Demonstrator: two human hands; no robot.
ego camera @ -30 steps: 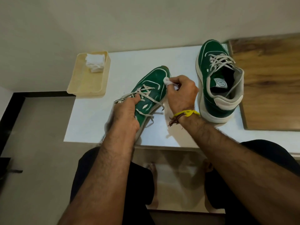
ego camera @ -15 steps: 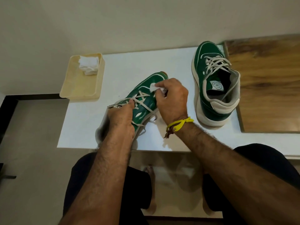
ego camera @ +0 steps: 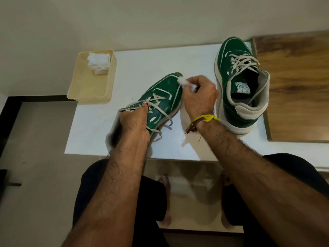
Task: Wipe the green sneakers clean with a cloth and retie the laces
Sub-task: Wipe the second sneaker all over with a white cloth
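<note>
**Inspector A:** Taking the near sneaker (ego camera: pixel 160 102) as the landmark: what is holding it?

**Inspector B:** The left hand (ego camera: pixel 133 125) is gripping it at the heel end, at the table's (ego camera: pixel 99 125) near edge, fingers curled in among the loose laces (ego camera: pixel 156 107). The shoe is lying tipped onto its side, long axis running from that hand up and away to the right, toe farthest out.

**Inspector A:** And the right hand?

**Inspector B:** The right hand (ego camera: pixel 199 97) is clenched around a small white cloth (ego camera: pixel 185 82), which is touching the toe. That hand is just beside the shoe's far end, so it is the nearer one for wiping. I judge the next strokes must follow the long axis back toward the laces.

**Inspector A:** Task standing?

**Inspector B:** Wiping is in progress; the laces are hanging untied, retying not begun. The second sneaker (ego camera: pixel 240 82) is standing upright to the right of the landmark, apart from it.

**Inspector A:** Surroundings beyond?

**Inspector B:** Left of the toe and farther out, a cream tray (ego camera: pixel 89 86) is carrying spare white cloths (ego camera: pixel 98 62). A wooden board (ego camera: pixel 293 86) is lying beyond the second sneaker. A plain pale wall is closing the far side.
</note>
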